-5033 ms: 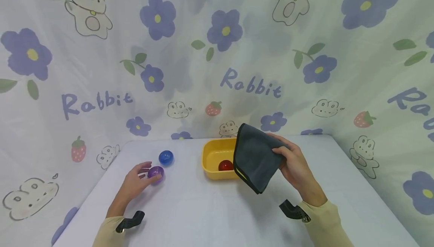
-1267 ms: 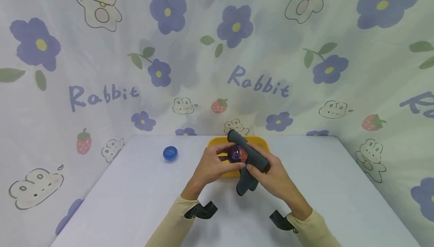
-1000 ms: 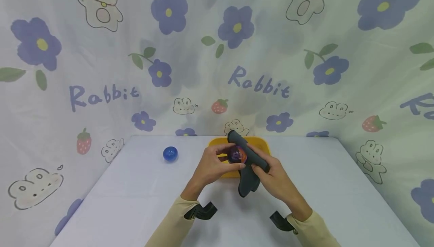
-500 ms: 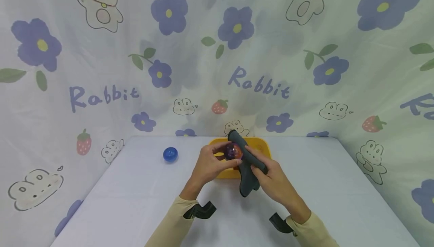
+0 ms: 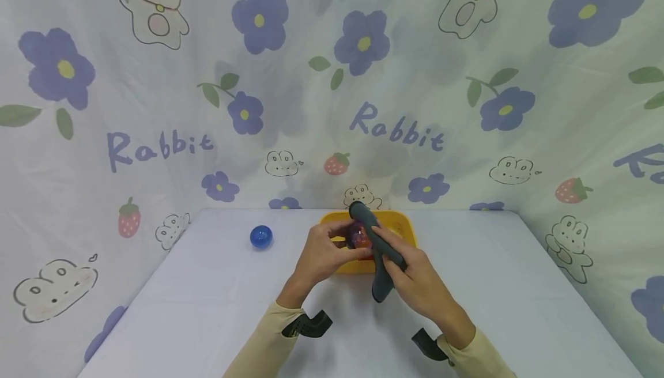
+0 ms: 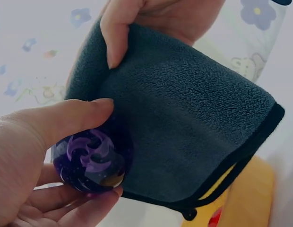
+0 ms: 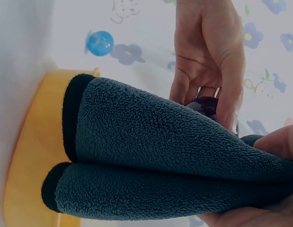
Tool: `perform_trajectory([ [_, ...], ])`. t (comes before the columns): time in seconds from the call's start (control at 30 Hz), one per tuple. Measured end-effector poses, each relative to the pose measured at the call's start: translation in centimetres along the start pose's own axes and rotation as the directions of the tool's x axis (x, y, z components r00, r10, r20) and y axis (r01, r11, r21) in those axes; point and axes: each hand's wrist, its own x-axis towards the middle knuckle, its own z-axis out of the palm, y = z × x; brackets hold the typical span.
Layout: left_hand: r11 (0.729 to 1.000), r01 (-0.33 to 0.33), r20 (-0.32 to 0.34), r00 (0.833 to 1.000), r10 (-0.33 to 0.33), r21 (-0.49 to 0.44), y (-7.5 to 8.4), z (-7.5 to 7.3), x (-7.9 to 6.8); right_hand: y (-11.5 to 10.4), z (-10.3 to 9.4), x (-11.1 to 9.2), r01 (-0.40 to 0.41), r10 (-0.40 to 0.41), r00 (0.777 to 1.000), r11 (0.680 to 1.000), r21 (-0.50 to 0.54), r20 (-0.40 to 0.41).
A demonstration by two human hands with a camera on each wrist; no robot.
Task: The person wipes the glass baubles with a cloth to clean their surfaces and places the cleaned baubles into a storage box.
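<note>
My left hand (image 5: 320,254) holds a shiny purple ball (image 6: 92,158) with swirl markings between thumb and fingers. Beside it, my right hand (image 5: 421,277) grips a dark grey fleecy cloth (image 5: 383,245) with black edging, bent over on itself. In the left wrist view the cloth lies right behind the ball, overlapping its edge. The right wrist view has the cloth's folds hiding most of the ball. Both hands are in front of and over the yellow tub (image 5: 407,229).
A blue ball (image 5: 261,237) sits on the white table (image 5: 218,303) to the left. Part of a red ball (image 6: 215,218) shows inside the tub. A patterned curtain (image 5: 290,107) stands behind the table.
Since five seconds ago, my left hand has brought the purple ball from the left to the cloth, which has bent over. During the last second the ball and cloth have shifted only slightly.
</note>
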Motion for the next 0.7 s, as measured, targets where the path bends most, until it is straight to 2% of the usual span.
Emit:
perform_trajectory([
  [0.4, 0.997, -0.059, 0.079, 0.995, 0.055, 0.045, 0.32, 0.54, -0.48, -0.31, -0.17, -0.07, 0.068, -0.070, 0.997, 0.995, -0.075, -0.026],
  [0.53, 0.997, -0.050, 0.094, 0.995, 0.045, 0.054, 0.45, 0.66, -0.56, -0.29, -0.40, -0.02, 0.041, -0.043, 0.999, 0.997, -0.064, -0.030],
  [0.7, 0.998, -0.039, 0.081, 0.996, 0.034, 0.051, 0.63, 0.72, -0.62, -0.03, -0.76, 0.08, -0.017, 0.016, 1.000, 0.999, -0.032, -0.025],
])
